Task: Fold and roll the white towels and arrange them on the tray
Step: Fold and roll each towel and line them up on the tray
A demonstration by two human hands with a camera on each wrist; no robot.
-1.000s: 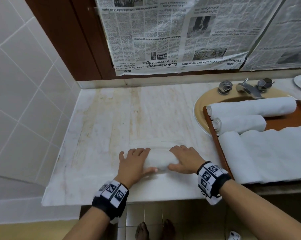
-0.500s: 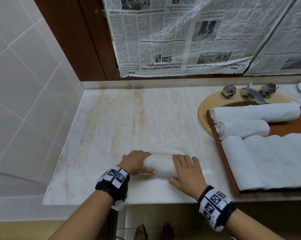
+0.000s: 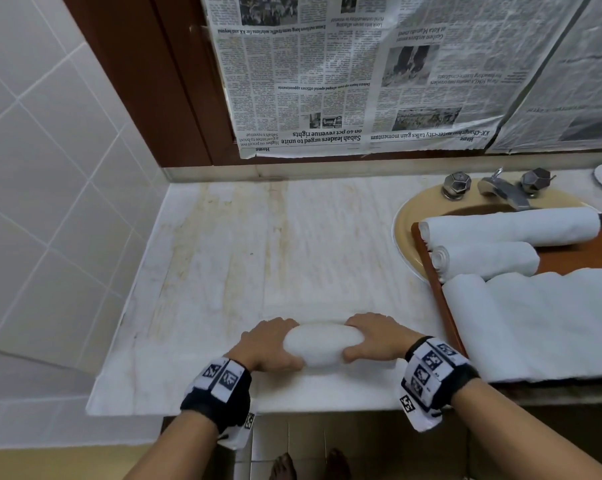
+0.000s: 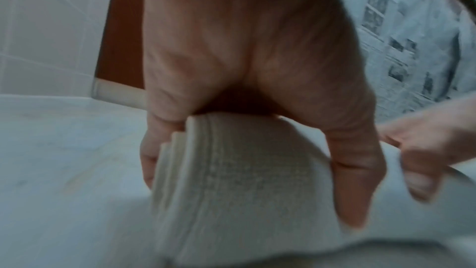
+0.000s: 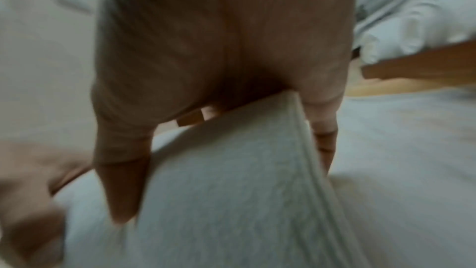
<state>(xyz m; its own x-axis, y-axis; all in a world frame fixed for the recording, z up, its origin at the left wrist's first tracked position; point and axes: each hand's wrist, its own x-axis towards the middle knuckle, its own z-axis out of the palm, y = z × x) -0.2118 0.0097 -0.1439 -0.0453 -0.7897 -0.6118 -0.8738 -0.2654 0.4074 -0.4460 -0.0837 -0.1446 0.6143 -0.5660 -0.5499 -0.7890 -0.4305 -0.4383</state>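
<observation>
While both hands hold it, the rolled towel (image 3: 322, 344) lies on the counter (image 3: 223, 271) near the front edge. The left hand (image 3: 266, 348) curls round the left end of the roll, thumb on the near side and fingers over the top. The right hand (image 3: 375, 341) curls round the right end the same way. In the left wrist view, the layers of cloth show at the end of the roll like thin steps, so the edges do not line up quite flat.

I think this step is finishing the roll and getting ready to carry it over. To do it well, both hands should squeeze evenly so the roll stays tight and does not spring open. It would help to tap the loose layers at the left end so they sit level. The loose last flap should go underneath when the roll is set down.

Off to the right, the brown tray (image 3: 431, 271) sits over the sink (image 3: 405, 220). A wide white towel (image 3: 534, 323) lies across its near part. Behind it rest a short roll (image 3: 486, 259) and then a long roll (image 3: 510, 225), side by side. The bare spot to the right of the short roll looks like a good place for the new roll. Farthest back, newspaper (image 3: 361, 74) hangs on the wall.
</observation>
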